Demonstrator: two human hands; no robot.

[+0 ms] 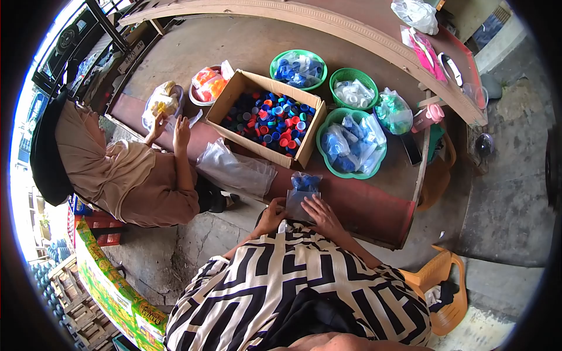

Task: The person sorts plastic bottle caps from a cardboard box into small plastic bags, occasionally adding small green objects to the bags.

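Note:
A clear plastic bag [297,202] with blue bottle caps [305,182] gathered at its far end lies at the table's front edge, just before my lap. My left hand [271,217] is at the bag's near left corner, its fingers curled and closed on the plastic. Across the right side of the same bag, my right hand [323,217] rests with fingers stretched and a little apart. Beyond the bag stands a cardboard box [229,130] of loose caps, mostly blue and red. A heap of clear plastic bags [234,168] lies to the left of my hands.
Green baskets [329,153] of bagged caps stand right of and behind the box. Bowls with orange [209,83] and yellowish bags sit left. A co-worker [134,169] handles plastic at left. A phone [411,150], pink-lidded bottle [432,114] and orange chair [453,298] are at right.

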